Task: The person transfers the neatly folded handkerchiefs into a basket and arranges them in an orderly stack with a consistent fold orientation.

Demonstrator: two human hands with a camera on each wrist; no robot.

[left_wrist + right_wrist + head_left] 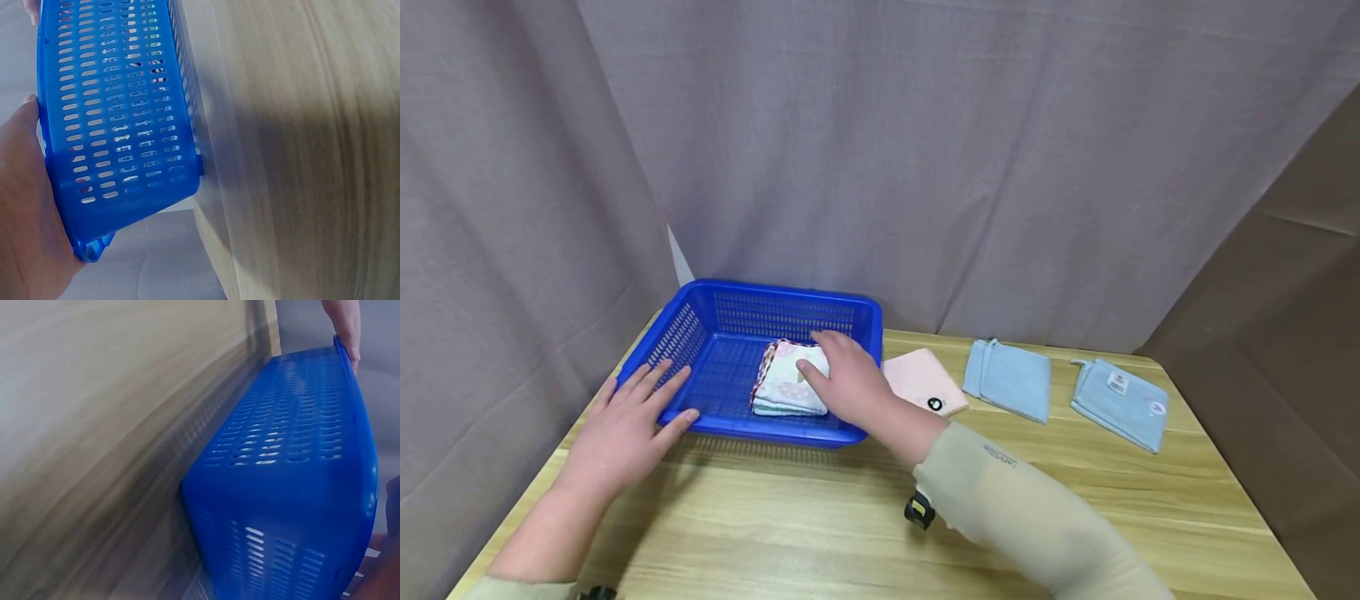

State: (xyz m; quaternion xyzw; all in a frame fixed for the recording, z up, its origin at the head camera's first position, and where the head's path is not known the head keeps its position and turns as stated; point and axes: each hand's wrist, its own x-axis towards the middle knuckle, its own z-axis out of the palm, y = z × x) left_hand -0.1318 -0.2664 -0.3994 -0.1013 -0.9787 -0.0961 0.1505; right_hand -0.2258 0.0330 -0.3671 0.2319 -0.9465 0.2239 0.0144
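Note:
A blue plastic basket (730,429) with slotted walls stands at the table's back left. Inside, toward its right end, lies a small stack of folded cloths (786,383); the top one is white with pale pink patterns, above a red-checked edge. My left hand (632,425) rests over the near left corner of the basket, fingers spread across the rim; the left wrist view also shows that hand (31,206) along the rim. Over the right wall reaches my right hand (853,379), its thumb and fingers extended and parted above the stack's right side, partly covering it.
Right of the basket lies a folded pink cloth (917,379) with a round black mark, partly behind my right forearm. Farther right are a folded light-blue cloth (1015,379) and another blue cloth (1123,404) with a white label. Grey curtains (865,167) stand behind the wooden table (775,517).

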